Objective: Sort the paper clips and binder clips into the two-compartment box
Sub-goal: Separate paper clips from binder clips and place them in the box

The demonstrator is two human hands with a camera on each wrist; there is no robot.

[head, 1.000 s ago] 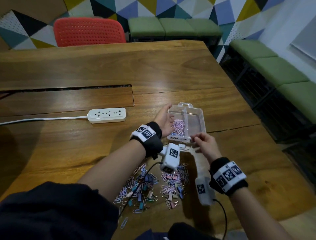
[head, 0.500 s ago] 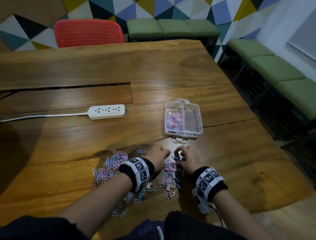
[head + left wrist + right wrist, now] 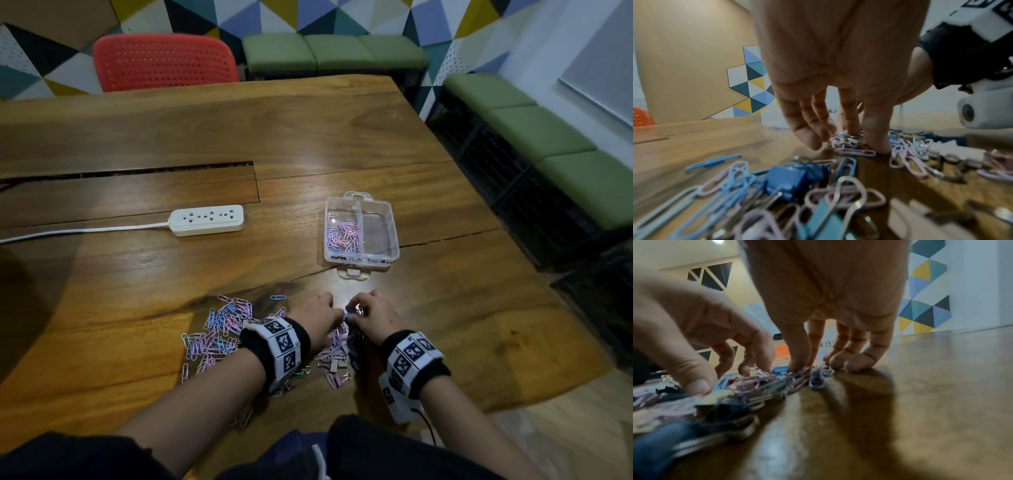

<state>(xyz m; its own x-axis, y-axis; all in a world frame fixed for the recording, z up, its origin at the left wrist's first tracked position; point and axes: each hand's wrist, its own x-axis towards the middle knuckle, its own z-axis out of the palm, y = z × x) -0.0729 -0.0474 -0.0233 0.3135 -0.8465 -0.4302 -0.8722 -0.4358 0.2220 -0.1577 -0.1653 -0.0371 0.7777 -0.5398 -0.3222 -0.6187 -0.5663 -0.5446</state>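
Note:
A clear two-compartment box sits on the table; its left compartment holds pink and blue paper clips and its right one shows none. Mixed paper clips and binder clips lie in a pile near the front edge. Both hands are down on that pile, fingertips almost meeting. My left hand pinches a small clip with silver wire between thumb and forefinger. My right hand presses thumb and forefinger together on clips beside a blue binder clip, its other fingers curled on the wood.
A white power strip with its cord lies left of the box. A slot in the tabletop runs behind it. A red chair and green benches stand past the table's edges.
Both hands came back from the box to the pile a second ago. Over the last half second they have stayed there, fingertips closing on clips.

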